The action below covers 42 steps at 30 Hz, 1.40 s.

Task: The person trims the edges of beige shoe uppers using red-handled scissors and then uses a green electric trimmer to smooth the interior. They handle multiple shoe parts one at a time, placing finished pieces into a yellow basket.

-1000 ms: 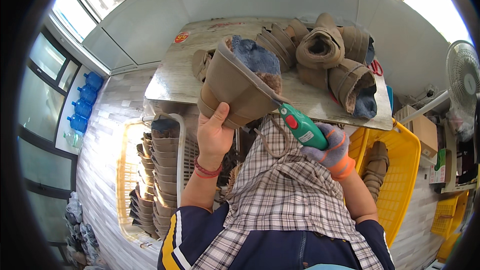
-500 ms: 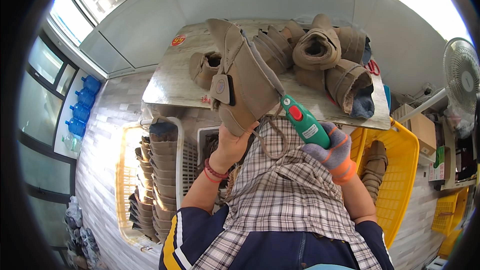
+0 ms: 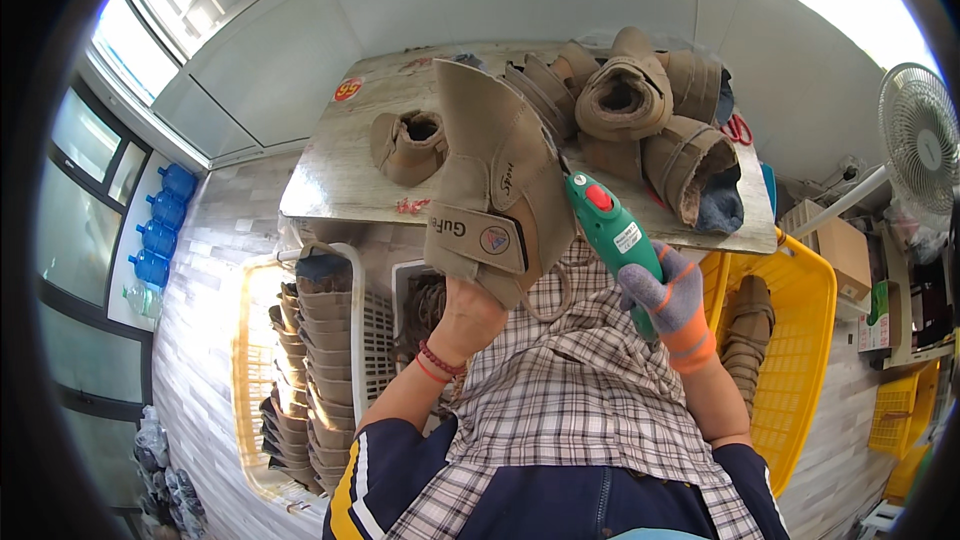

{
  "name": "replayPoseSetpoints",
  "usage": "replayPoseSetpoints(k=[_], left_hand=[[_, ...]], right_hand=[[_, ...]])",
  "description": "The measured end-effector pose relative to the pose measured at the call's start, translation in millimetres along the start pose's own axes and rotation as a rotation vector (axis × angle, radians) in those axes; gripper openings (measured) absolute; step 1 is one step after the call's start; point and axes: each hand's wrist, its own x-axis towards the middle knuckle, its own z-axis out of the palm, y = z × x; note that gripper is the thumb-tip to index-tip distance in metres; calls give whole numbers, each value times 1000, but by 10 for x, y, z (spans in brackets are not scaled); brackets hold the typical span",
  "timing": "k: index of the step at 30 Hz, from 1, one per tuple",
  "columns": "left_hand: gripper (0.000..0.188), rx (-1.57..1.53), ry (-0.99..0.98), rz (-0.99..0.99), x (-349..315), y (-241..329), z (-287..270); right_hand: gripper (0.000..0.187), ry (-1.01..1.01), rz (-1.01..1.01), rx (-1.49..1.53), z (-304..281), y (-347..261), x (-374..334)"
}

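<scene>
A tan shoe upper (image 3: 490, 175) with a strap across it is held up in front of me. My left hand (image 3: 475, 315), bare and with bracelets on the wrist, grips its lower end; most of the fingers are hidden behind it. In a grey and orange glove, my right hand (image 3: 668, 295) is wrapped round a green handheld electric cutter (image 3: 618, 230) with a red button. The cutter's tip meets the upper's right edge, and its blade is mostly hidden there. A thin cord loop (image 3: 550, 302) hangs below the upper.
More tan uppers (image 3: 625, 100) are heaped on the wooden table (image 3: 330, 175), with one single upper (image 3: 408, 147) at left. Red-handled scissors (image 3: 737, 130) lie at right. A white basket (image 3: 375, 330) of stacked uppers and a yellow basket (image 3: 800, 360) flank me. A fan (image 3: 918, 130) stands far right.
My left hand has turned the upper, so its strap and outer face now show more fully. The cutter has shifted slightly right and down along the upper's edge.
</scene>
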Motion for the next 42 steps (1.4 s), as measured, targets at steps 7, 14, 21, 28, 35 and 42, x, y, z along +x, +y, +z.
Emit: replayPoseSetpoints(k=[7, 14, 21, 28, 35, 42], left_hand=[[36, -35, -26, -68, -209, -55, -32], [32, 302, 81, -111, 35, -922, -331], [42, 380, 120, -350, 687, -2674, 241], [43, 69, 623, -451, 694, -2425, 1070], [47, -597, 158, -694, 348, -2168, 2343], [36, -1037, 275, -811, 877, -1910, 1929]], right_hand=[[40, 11, 81, 44, -36, 1, 159], [40, 224, 105, -80, -494, 460, -78], [33, 319, 188, -112, -600, 762, -367], [27, 474, 247, -116, -595, 811, -596], [41, 425, 261, -443, -752, 1012, -673], [65, 375, 425, -520, -726, 984, -751]])
